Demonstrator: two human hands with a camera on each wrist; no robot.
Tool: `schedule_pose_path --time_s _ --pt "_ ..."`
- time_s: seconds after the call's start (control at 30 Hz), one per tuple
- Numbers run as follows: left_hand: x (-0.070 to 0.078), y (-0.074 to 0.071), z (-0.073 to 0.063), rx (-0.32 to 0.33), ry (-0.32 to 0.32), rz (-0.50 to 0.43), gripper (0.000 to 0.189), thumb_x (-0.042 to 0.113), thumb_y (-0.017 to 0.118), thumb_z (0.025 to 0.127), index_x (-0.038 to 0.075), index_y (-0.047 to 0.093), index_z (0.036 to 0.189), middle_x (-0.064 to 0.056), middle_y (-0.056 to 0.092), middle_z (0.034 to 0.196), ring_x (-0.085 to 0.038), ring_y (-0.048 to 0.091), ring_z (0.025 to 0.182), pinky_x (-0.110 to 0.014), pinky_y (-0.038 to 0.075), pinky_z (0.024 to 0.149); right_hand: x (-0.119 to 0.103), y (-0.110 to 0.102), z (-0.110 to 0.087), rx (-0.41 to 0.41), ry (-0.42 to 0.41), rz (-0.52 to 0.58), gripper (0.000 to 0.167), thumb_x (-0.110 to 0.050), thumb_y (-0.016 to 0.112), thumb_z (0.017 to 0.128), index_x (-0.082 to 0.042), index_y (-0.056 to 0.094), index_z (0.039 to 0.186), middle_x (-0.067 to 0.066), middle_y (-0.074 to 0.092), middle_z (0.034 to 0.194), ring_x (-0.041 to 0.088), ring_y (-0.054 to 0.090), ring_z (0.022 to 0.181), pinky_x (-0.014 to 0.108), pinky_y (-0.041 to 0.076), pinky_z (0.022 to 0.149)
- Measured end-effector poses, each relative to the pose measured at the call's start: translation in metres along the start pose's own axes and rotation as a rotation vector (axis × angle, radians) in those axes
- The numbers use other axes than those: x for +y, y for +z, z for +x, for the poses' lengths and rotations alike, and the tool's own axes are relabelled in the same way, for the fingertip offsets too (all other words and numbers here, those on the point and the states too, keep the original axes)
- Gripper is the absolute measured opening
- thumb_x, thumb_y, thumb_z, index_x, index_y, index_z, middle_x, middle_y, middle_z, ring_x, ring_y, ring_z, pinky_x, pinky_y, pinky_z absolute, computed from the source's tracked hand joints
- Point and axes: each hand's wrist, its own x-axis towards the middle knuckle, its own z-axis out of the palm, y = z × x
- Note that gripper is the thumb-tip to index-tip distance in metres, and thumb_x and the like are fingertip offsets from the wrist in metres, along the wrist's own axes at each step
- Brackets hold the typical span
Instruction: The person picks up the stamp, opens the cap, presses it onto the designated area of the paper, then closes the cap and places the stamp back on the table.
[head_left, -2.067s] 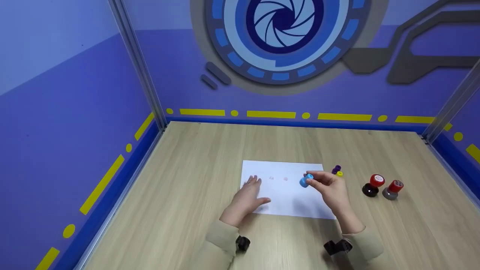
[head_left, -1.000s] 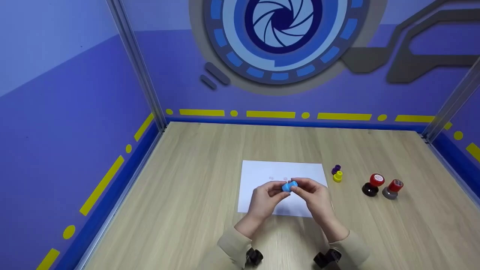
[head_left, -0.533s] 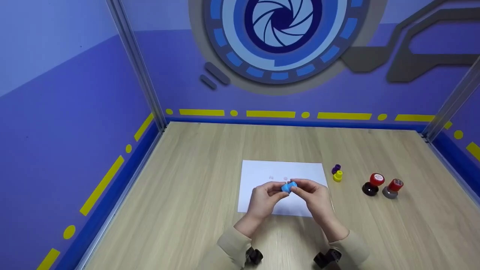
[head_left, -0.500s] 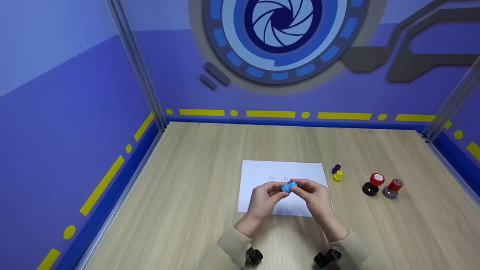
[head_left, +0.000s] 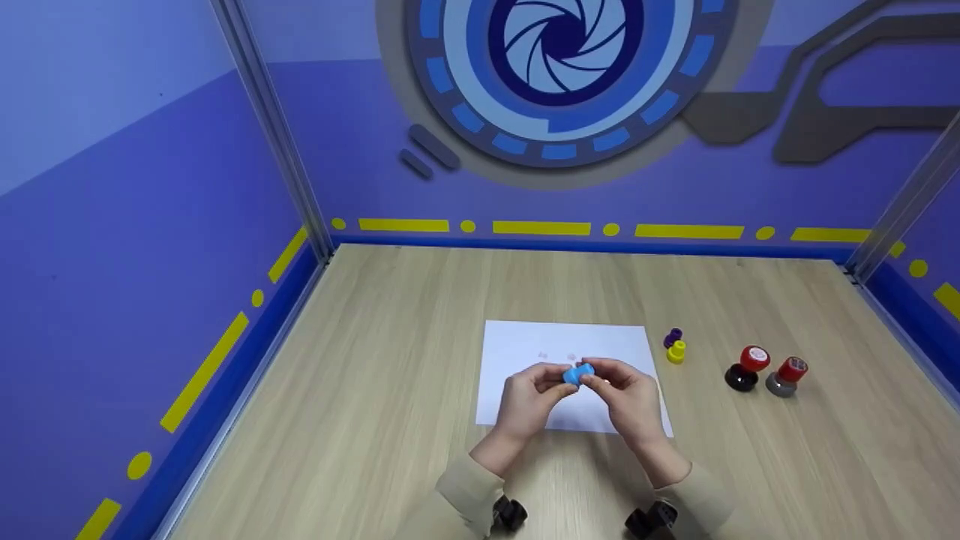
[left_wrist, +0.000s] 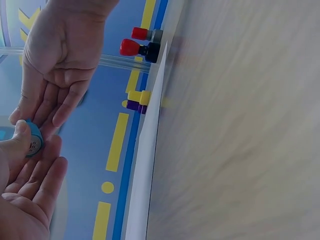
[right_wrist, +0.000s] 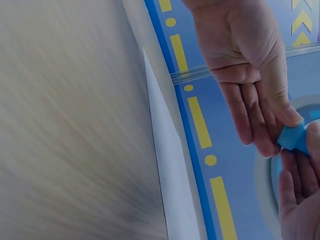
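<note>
A small blue stamp (head_left: 577,374) is held above a white sheet of paper (head_left: 510,341). My left hand (head_left: 525,405) pinches its wider end between thumb and fingers. From the other side, my right hand (head_left: 632,401) pinches the narrower end. In the left wrist view, a patterned round face of the stamp (left_wrist: 34,145) shows between the two hands. The right wrist view shows the blue side of the stamp (right_wrist: 291,136), partly covered by fingertips. Two faint reddish prints, a left print (head_left: 542,355) and a right print (head_left: 571,356), mark the paper.
Just right of the paper stand a yellow stamp (head_left: 676,352) and a purple stamp (head_left: 673,337). Farther right are a red-and-black stamp (head_left: 744,371) and a red-and-grey stamp (head_left: 786,377). Blue-purple walls enclose the wooden table (head_left: 390,360) behind and at both sides.
Two seconds ago my left hand lay on the paper and my right hand alone held the stamp farther right. The hands then came together on it; over the last second they barely moved.
</note>
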Motion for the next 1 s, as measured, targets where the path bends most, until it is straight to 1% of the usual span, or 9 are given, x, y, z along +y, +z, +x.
schedule_pose_path --time_s 0.07,0.17,0.3,0.37,0.47,0.7,0.8,0.87,1.0 --pt "-0.0001 -0.0001 0.0001 -0.001 -0.001 -0.002 0.024 0.000 0.078 0.088 -0.008 0.073 0.110 -0.023 0.076 0.109 -0.025 0.077 0.097 -0.024 0.063 0.085 0.0006 0.0000 -0.0001 -0.003 -0.009 0.006 0.021 0.002 0.078 0.087 0.005 0.076 0.108 0.010 0.079 0.101 0.003 0.071 0.088 0.016 0.060 0.082" --pt "-0.0004 -0.0007 0.0001 -0.011 -0.002 0.007 0.024 0.000 0.078 0.088 -0.007 0.073 0.110 -0.022 0.076 0.109 -0.022 0.077 0.097 -0.024 0.063 0.086 -0.0009 -0.0013 0.0000 -0.017 0.011 0.003 0.021 0.000 0.078 0.089 0.004 0.076 0.110 0.013 0.079 0.105 0.004 0.071 0.090 0.016 0.060 0.084" --pt "-0.0008 -0.0017 -0.0003 -0.029 0.003 0.032 0.022 0.002 0.076 0.090 -0.006 0.073 0.111 -0.020 0.076 0.110 -0.022 0.077 0.097 -0.022 0.063 0.086 -0.0029 -0.0035 0.0012 -0.050 0.054 -0.008 0.021 -0.003 0.077 0.091 0.003 0.076 0.111 0.017 0.077 0.110 0.005 0.072 0.093 0.017 0.060 0.086" --pt "-0.0012 -0.0018 -0.0004 -0.034 0.010 0.048 0.022 0.003 0.076 0.090 -0.005 0.073 0.111 -0.019 0.077 0.110 -0.024 0.077 0.098 -0.022 0.063 0.086 -0.0033 -0.0042 0.0016 -0.062 0.064 -0.012 0.021 -0.003 0.076 0.091 0.003 0.076 0.111 0.018 0.077 0.112 0.006 0.072 0.093 0.017 0.060 0.087" --pt "-0.0020 -0.0012 -0.0003 -0.032 0.014 0.063 0.022 0.004 0.076 0.091 -0.003 0.073 0.111 -0.017 0.077 0.110 -0.024 0.077 0.098 -0.022 0.063 0.086 -0.0036 -0.0045 0.0011 -0.061 0.055 -0.018 0.021 -0.004 0.076 0.091 0.002 0.076 0.111 0.019 0.077 0.112 0.006 0.071 0.093 0.017 0.060 0.087" --pt "-0.0006 0.0002 -0.0005 -0.013 0.010 0.058 0.022 0.004 0.077 0.090 -0.003 0.073 0.110 -0.018 0.077 0.108 -0.021 0.077 0.096 -0.021 0.063 0.085 -0.0006 -0.0015 -0.0011 -0.009 -0.017 -0.016 0.020 0.000 0.077 0.089 0.004 0.076 0.109 0.016 0.078 0.105 0.004 0.071 0.090 0.016 0.060 0.083" --pt "0.0006 -0.0002 -0.0007 -0.018 0.011 0.064 0.022 0.004 0.076 0.091 -0.003 0.073 0.111 -0.017 0.077 0.108 -0.019 0.077 0.097 -0.020 0.062 0.085 -0.0002 -0.0015 -0.0006 -0.010 -0.005 -0.007 0.020 0.001 0.077 0.089 0.004 0.076 0.109 0.012 0.079 0.103 0.005 0.071 0.090 0.016 0.061 0.083" --pt "0.0006 -0.0005 -0.0010 -0.021 0.011 0.088 0.022 0.005 0.076 0.091 -0.003 0.072 0.112 -0.016 0.077 0.108 -0.016 0.076 0.096 -0.019 0.062 0.085 -0.0007 -0.0019 0.0004 -0.019 0.015 -0.005 0.020 0.000 0.077 0.089 0.003 0.076 0.109 0.010 0.079 0.103 0.005 0.071 0.090 0.016 0.060 0.084" --pt "0.0000 -0.0010 -0.0013 -0.024 0.009 0.133 0.023 0.007 0.076 0.092 -0.001 0.072 0.112 -0.013 0.078 0.106 -0.013 0.076 0.094 -0.017 0.061 0.083 -0.0023 -0.0030 0.0018 -0.039 0.034 -0.012 0.021 -0.002 0.077 0.090 0.004 0.076 0.110 0.015 0.079 0.106 0.005 0.072 0.091 0.016 0.060 0.085"
